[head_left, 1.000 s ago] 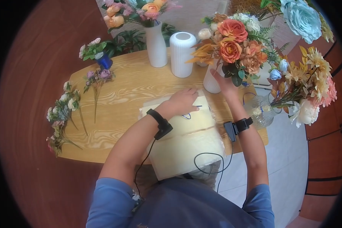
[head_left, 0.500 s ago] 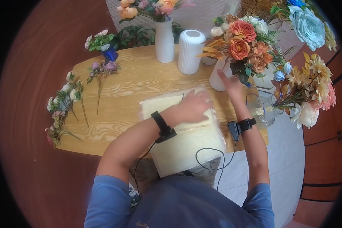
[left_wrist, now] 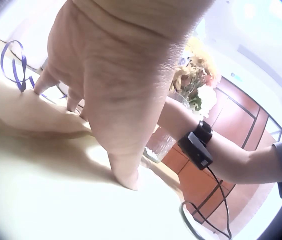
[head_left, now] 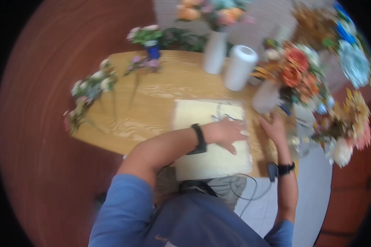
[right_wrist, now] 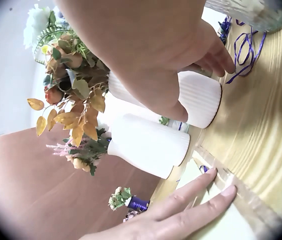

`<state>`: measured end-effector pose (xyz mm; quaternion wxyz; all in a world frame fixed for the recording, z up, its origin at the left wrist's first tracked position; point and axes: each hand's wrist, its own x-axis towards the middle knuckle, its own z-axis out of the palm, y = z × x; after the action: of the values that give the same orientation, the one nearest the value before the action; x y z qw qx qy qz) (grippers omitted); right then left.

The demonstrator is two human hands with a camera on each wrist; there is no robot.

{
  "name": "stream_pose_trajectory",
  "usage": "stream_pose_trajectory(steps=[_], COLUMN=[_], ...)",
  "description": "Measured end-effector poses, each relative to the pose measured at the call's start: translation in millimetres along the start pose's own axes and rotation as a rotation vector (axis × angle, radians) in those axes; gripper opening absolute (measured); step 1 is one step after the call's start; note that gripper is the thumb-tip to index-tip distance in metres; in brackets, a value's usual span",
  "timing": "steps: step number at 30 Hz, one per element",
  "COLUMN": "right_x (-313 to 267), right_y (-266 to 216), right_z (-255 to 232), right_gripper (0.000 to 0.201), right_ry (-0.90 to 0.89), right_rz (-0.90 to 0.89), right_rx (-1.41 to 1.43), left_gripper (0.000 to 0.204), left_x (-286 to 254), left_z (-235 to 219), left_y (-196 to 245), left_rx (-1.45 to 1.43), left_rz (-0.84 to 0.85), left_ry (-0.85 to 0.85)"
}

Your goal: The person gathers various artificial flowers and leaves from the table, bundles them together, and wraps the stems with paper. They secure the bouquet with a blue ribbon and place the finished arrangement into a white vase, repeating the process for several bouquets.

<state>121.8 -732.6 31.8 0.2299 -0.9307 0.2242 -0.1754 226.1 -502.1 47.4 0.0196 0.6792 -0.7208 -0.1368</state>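
Observation:
A stack of pale yellow wrapping sheets (head_left: 208, 164) in clear film lies at the table's front, its near edge over the lap. My left hand (head_left: 224, 132) rests on it toward the right side, fingers spread and thumb tip pressing the surface. Just beyond these fingers a thin blue-purple ribbon (left_wrist: 18, 75) curls on the sheets. My right hand (head_left: 275, 128) is by the base of a white ribbed vase (head_left: 266, 98), thumb and fingers apart. Orange and red artificial flowers (head_left: 297, 70) fill that vase. In the right wrist view the hand overlaps the vase (right_wrist: 201, 100).
A white vase (head_left: 240, 68) and a taller one with flowers (head_left: 214, 51) stand at the back. Flower stems (head_left: 92, 88) lie along the left, near a blue ribbon spool (head_left: 153, 51). A glass vase (head_left: 301, 144) with cream flowers stands at the right edge.
My left hand has slid from the far part of the sheets nearer and rightward, and the sheets lie straighter. My right hand has drawn back from the vase's side. The head view has swung left.

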Motion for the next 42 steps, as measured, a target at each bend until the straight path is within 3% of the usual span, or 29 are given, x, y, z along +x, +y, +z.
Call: stream_pose_trajectory(steps=[3, 5, 7, 8, 10, 11, 13, 19, 23, 24, 26, 33, 35, 37, 39, 40, 42], right_x=[-3, -6, -5, -6, -4, -3, 1, 23, 36, 39, 44, 38, 38, 37, 35, 34, 34], right_y=[-46, -66, -104, -124, -158, -174, -204, -262, -279, -277, -270, -240, -239, -236, -231, -229, -226], right_z=[-18, -15, -23, -27, -31, -33, -32, -1, 47, 62, 94, 144, 144, 146, 149, 151, 155], right_gripper=[0.045, 0.036, 0.033, 0.03, 0.028, 0.026, 0.026, 0.035, 0.042, 0.042, 0.042, 0.037, 0.036, 0.034, 0.032, 0.032, 0.029], right_ry=[-0.216, -0.191, -0.228, -0.251, -0.266, -0.267, -0.31, -0.481, -0.557, -0.545, -0.635, -0.703, -0.709, -0.715, -0.687, -0.684, -0.651], right_rz=[0.024, -0.134, -0.196, -0.214, -0.279, -0.318, -0.361, -0.529, -0.531, -0.528, -0.503, -0.459, -0.44, -0.413, -0.432, -0.423, -0.426], right_rx=[0.071, 0.218, 0.291, 0.36, 0.37, 0.376, 0.374, 0.121, -0.009, -0.015, 0.088, 0.265, 0.306, 0.343, 0.393, 0.395, 0.469], left_gripper=[0.074, 0.069, 0.044, 0.044, 0.023, 0.023, 0.014, 0.018, 0.018, 0.018, 0.019, 0.018, 0.016, 0.013, 0.013, 0.013, 0.022], left_x=[-7, -16, -20, -21, -29, -40, -71, -227, -283, -287, -292, -305, -307, -300, -290, -283, -270], left_z=[0, -11, -16, -19, -15, -12, -15, -34, -17, -17, -14, -5, -4, -12, -13, -14, -13], left_y=[-12, -12, -20, -29, -59, -76, -109, -159, -171, -171, -170, -189, -192, -181, -174, -171, -165], left_rx=[-0.05, -0.061, -0.262, -0.259, -0.27, -0.262, -0.213, -0.111, -0.101, -0.099, -0.288, -0.587, -0.706, -0.762, -0.933, -0.936, -0.988], left_rz=[0.04, 0.017, -0.009, -0.037, -0.141, -0.165, -0.372, -1.206, -1.428, -1.417, -1.531, -1.542, -1.409, -1.362, -1.103, -1.099, -0.892], left_ry=[0.077, 0.122, 0.28, 0.294, 0.639, 0.652, 0.879, 0.748, 0.723, 0.731, 0.576, 0.658, 0.841, 0.862, 1.263, 1.254, 1.396])
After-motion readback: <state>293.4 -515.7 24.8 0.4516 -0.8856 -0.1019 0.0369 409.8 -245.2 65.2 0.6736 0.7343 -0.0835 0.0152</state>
